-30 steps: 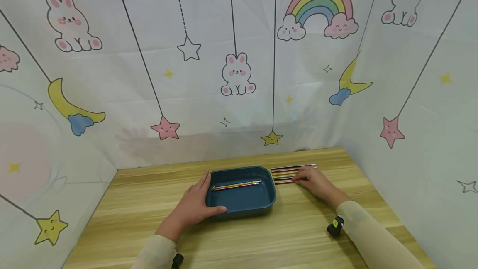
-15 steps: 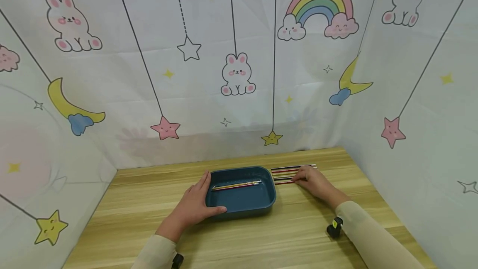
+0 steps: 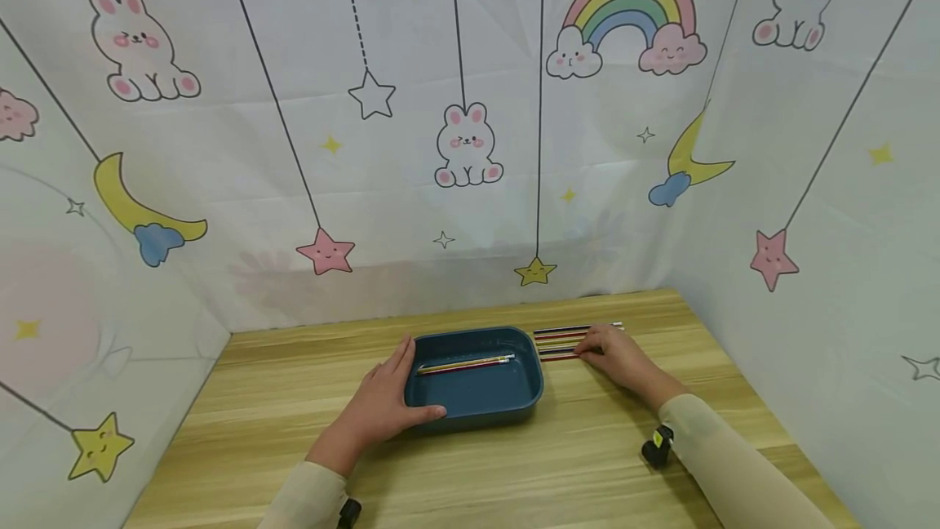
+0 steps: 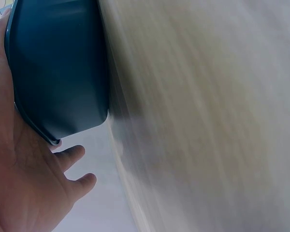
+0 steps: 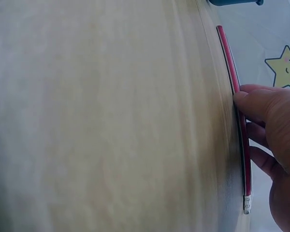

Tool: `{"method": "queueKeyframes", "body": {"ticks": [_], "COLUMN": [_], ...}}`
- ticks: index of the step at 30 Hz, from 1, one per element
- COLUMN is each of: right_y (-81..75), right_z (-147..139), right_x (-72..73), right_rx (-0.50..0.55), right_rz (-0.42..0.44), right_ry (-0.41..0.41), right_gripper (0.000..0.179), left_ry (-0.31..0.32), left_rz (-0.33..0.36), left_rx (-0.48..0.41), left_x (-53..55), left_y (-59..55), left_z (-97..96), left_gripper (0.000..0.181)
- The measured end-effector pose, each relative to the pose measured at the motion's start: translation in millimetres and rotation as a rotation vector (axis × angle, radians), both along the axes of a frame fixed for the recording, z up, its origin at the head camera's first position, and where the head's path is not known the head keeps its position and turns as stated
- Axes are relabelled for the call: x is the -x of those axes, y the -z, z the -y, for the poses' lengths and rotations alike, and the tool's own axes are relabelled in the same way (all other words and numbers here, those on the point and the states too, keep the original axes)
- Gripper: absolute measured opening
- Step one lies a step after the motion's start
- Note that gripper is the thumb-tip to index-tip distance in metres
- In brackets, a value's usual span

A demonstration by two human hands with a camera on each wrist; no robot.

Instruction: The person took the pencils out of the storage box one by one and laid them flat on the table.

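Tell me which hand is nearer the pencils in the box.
Left. The left hand rests at the left end of the box, close to those pencils; the right hand is past the other end, touching a red pencil on the table.

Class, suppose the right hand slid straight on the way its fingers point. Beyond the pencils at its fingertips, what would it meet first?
Past the red pencil it pinches, the right hand would probably meet the right end of the blue tray, though depth here is hard to judge.
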State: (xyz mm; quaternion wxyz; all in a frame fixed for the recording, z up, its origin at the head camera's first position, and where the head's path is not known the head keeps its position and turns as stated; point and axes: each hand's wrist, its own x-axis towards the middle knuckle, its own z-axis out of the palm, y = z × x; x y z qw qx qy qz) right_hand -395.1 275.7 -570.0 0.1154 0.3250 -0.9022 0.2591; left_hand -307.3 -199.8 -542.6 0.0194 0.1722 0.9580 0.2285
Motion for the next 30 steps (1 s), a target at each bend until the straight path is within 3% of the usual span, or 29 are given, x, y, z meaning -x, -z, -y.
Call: {"method": "queueKeyframes", "body": {"ticks": [12, 19, 24, 30], "right_y": [-5.1, -8.5, -20.9, -42.7], "right_z": [1, 2, 11, 31], "right_x": [-2.6, -1.4, -5.4, -13.2], "right_rx": [0.006, 0.022, 0.063, 0.14], "right_rz": [0.007, 0.054, 0.121, 0.185], "right_ry": [0.004, 0.033, 0.058, 0.009], "right_gripper": [0.013, 0.01, 0.008, 0.009], "left_ry": [0.007, 0.009, 0.009, 0.008], "left_rz": [0.0, 0.005, 0.01, 0.008], "left_rx": [-0.009, -0.009, -0.011, -0.01], "left_x": [-0.9, -1.1, -1.8, -2.2], "left_y": [-1.2, -1.8, -3.3, -3.8], "left_z": [0.0, 0.3, 0.5, 0.3], "left_gripper": [0.135, 0.135, 0.135, 0.135]}}
